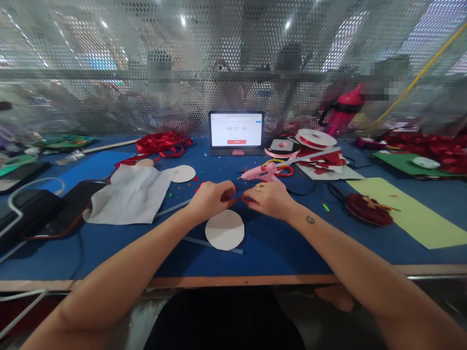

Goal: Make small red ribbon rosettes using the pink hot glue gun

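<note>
Over the middle of the blue tabletop, my left hand (211, 200) and my right hand (270, 199) face each other with pinched fingertips. Between them stretches a small piece of red ribbon (238, 199), mostly hidden by the fingers. Just below lies a white round cutout (224, 230), partly over a clear glue stick (233, 250). A pink glue gun (260, 173) rests right behind my right hand. A second white cutout (182, 173) lies beyond my left hand, beside a grey cloth (127, 195).
A tablet (236, 131) showing a timer stands at the back. Ribbon spools (316, 138) and red-handled scissors (285, 171) are at the right rear. A dark red round piece (368, 209) touches a yellow sheet (412, 214). On the left lie a phone (69, 206) and red ribbon (164, 144).
</note>
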{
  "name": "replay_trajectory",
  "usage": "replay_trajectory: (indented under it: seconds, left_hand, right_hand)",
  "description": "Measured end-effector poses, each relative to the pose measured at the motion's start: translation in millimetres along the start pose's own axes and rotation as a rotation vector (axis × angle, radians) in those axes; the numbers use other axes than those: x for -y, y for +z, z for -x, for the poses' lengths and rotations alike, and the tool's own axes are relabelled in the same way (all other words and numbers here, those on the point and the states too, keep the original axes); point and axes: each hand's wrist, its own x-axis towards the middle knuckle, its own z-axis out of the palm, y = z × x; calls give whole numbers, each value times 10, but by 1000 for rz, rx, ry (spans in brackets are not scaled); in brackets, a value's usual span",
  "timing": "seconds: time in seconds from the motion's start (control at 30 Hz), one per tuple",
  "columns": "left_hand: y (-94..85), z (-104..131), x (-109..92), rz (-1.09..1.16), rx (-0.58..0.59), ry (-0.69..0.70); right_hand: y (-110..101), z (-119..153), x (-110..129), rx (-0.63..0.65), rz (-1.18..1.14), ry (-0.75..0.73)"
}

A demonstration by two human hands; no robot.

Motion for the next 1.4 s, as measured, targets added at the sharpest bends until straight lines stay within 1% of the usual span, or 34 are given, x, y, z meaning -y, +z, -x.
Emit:
replay_trajectory:
  seconds: [0.17, 0.23, 0.7, 0.83, 0.9, 1.0, 1.1, 1.17, 1.23, 1.33, 1.4]
  left_hand:
    - [43, 15, 4, 29, -50, 83]
    - [52, 19, 4, 23, -75, 124]
    - [64, 14, 24, -64, -157, 261]
    - [56, 13, 18, -37, -248, 336]
    - [40, 18, 0, -11, -326, 370]
    - [5, 32, -40, 18, -435, 395]
    - [-27, 46, -79, 34, -484, 407]
    - [-44, 53, -102, 52, -507, 406]
    - [-57, 58, -123, 84, -516, 400]
    - [-66, 62, -152, 133, -508, 397]
    - [-64, 62, -167, 153, -498, 400]
  right_hand:
    - [5, 14, -6, -127, 14, -46]
    - [3, 17, -6, -158, 18, -64]
    - [-13, 17, 11, -171, 33, -78]
    - [-42, 15, 7, -274, -51, -80]
    - [-73, 14, 6, -346, -136, -50]
    - [-130, 12, 11, -447, -283, 77]
    - [-172, 10, 18, -502, -451, 208]
    - [-179, 9, 19, -496, -546, 285]
    - [-168, 9, 17, -442, -605, 332]
    - [-138, 10, 24, -320, -646, 336]
    - [-127, 12, 38, -273, -669, 326]
